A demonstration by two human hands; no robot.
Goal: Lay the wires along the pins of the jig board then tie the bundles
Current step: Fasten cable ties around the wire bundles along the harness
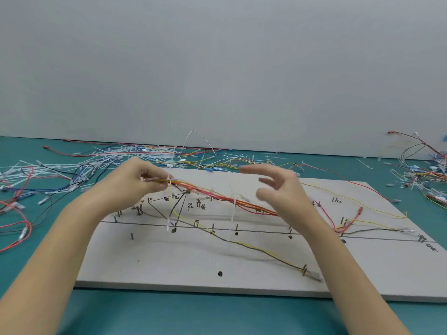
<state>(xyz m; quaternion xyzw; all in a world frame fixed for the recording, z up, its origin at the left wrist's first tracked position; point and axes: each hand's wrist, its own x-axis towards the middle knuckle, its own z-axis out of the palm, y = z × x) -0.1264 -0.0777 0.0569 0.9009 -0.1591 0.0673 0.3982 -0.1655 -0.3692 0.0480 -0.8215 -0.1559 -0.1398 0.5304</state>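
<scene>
The red-and-yellow wire bundle [217,197] hangs lifted above the jig board [242,257], its long axis running from ten o'clock down to four o'clock. The left hand [140,182] pinches its ten-o'clock end between curled fingers; the right hand [278,187] hovers just over the bundle's lower end, fingers spread, holding nothing. A white cable tie [234,206] loops the bundle between both hands. Pins [237,227] stand below; loose wires and tie offcuts [84,163] litter the green table [217,315] towards twelve o'clock.
</scene>
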